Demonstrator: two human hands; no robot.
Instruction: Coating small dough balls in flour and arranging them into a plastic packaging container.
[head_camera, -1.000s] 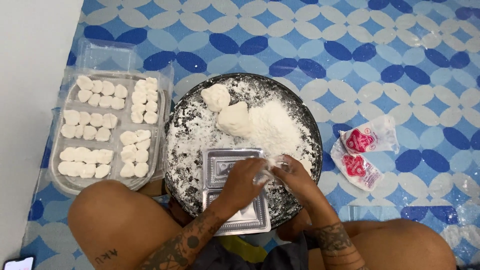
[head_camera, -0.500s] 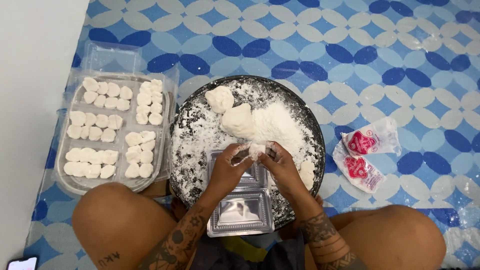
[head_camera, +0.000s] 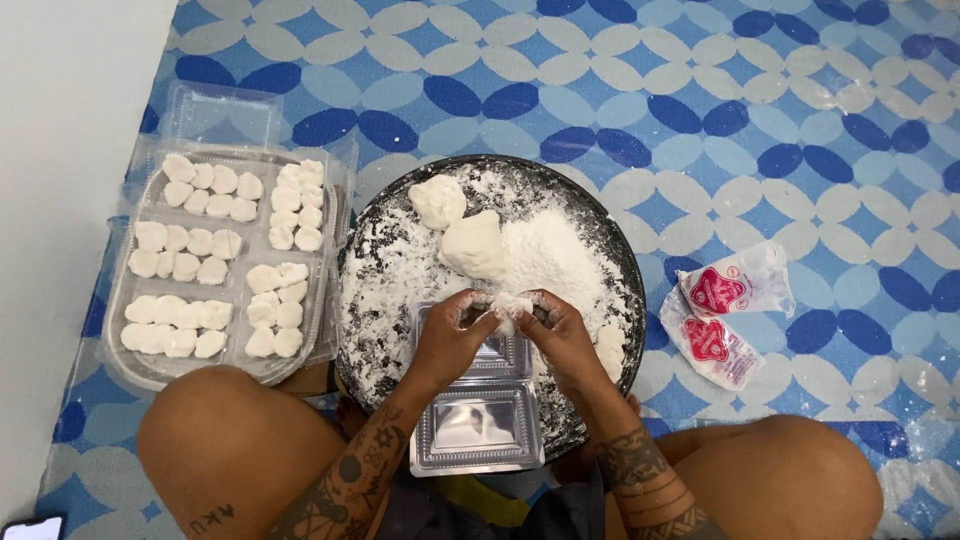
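Note:
Both hands meet over a round dark tray (head_camera: 365, 300) dusted with white flour. My left hand (head_camera: 452, 335) and my right hand (head_camera: 562, 335) together pinch a small white dough piece (head_camera: 511, 304) between the fingertips. Just beyond it lie a flour heap (head_camera: 555, 255) and two dough lumps (head_camera: 472, 245), (head_camera: 438, 200). An open clear plastic clamshell box (head_camera: 478, 428) rests on the tray's near edge under my wrists. Another dough piece (head_camera: 610, 350) lies by my right hand.
A clear plastic tray (head_camera: 135, 365) full of several shaped dough pieces sits to the left, with a clear lid (head_camera: 222, 112) behind it. Two plastic packets with red labels (head_camera: 722, 312) lie on the blue patterned floor at right. My knees flank the tray. A white wall runs along the left.
Both hands have moved from over the clamshell box toward the flour heap and now hold a dough piece together; the box beneath them is uncovered.

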